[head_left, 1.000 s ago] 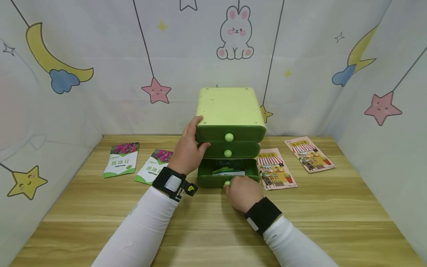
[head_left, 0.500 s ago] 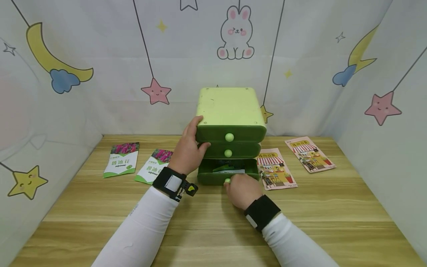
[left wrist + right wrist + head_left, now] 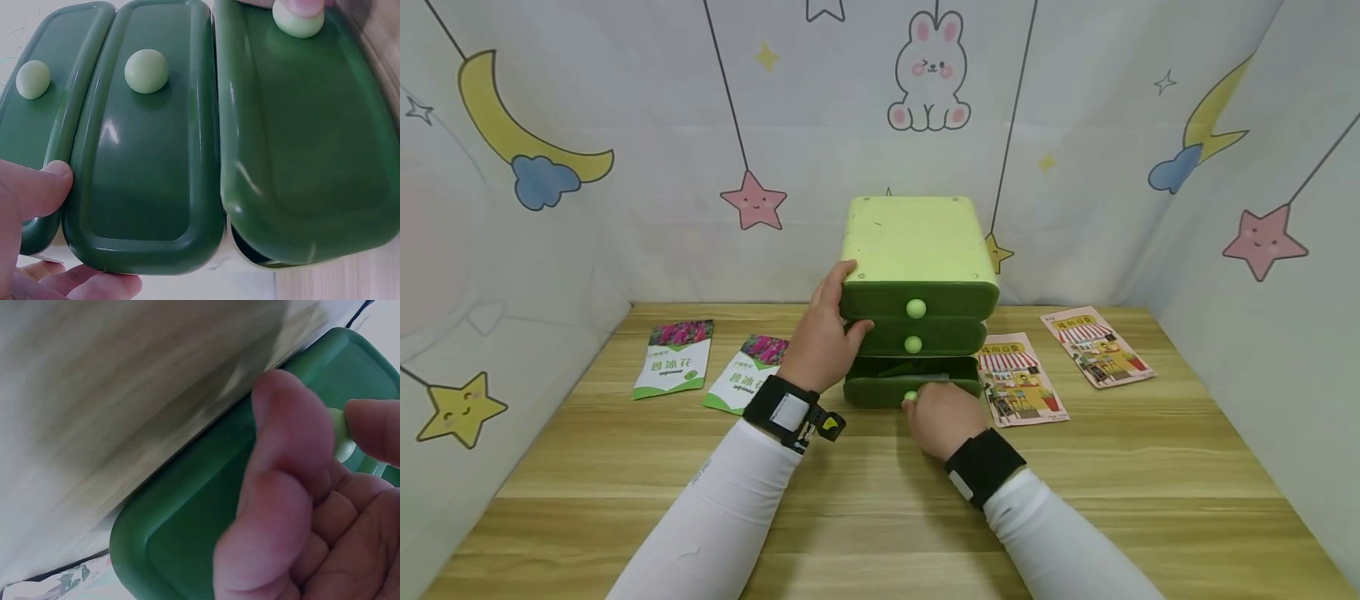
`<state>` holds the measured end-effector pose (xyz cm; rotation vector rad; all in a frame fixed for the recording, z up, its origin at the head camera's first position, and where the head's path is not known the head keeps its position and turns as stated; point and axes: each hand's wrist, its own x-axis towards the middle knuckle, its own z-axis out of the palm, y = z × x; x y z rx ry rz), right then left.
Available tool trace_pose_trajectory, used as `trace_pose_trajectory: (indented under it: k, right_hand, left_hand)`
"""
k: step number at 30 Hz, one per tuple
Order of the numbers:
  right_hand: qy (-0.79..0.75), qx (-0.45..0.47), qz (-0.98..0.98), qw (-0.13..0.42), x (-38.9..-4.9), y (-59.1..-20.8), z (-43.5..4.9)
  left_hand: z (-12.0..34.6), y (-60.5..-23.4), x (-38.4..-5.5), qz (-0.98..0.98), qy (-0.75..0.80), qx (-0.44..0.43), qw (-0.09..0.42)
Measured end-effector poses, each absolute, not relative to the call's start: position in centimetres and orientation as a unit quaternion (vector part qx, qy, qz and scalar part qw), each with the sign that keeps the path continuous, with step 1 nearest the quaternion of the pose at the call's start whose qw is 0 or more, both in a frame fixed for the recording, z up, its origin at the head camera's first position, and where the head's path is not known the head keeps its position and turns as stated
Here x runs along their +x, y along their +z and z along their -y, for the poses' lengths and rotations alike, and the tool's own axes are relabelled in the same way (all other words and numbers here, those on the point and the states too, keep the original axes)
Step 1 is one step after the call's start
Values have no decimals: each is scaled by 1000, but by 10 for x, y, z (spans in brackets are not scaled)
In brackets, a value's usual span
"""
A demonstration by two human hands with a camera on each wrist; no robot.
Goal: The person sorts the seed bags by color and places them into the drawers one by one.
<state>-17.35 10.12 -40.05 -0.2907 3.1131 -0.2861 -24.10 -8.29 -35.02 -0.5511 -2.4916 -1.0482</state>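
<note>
A small three-drawer cabinet (image 3: 917, 237) with a pale yellow-green top and dark green drawer fronts stands at the middle of the table. Its bottom drawer (image 3: 872, 395) is partly pulled out, and something green and whitish shows dimly inside. My right hand (image 3: 947, 421) pinches that drawer's round light green knob (image 3: 341, 436) between thumb and curled finger. At the cabinet's left front corner my left hand (image 3: 822, 346) grips the body, its thumb on the drawer fronts and its fingers along the side wall. The two upper drawers look closed in the left wrist view.
On the wooden table (image 3: 880, 525), two seed packets with pink flowers lie left, one (image 3: 673, 358) farther out and one (image 3: 747, 375) partly behind my left wrist. To the right lie two pink illustrated packets, one (image 3: 1021, 379) beside the cabinet, another (image 3: 1097, 346) farther right. Patterned curtains surround the table.
The bottom drawer has slid back toward the cabinet, pushed by my right hand on its knob, and less of its inside shows. My left hand has stayed put.
</note>
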Motion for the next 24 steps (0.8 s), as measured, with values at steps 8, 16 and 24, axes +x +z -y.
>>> trace_pose_trajectory:
  k: [8, 16, 24]
  right_hand:
    - [-88, -92, -992, -5, -179, -399, -100]
    - [-84, -89, -992, -7, -185, -401, -100]
    - [-84, -91, -992, -15, -189, -401, -100]
  left_hand:
    - [84, -351, -241, 888, -371, -195, 191]
    - [84, -352, -243, 888, -371, -194, 192]
    - [84, -350, -241, 888, -372, -193, 189]
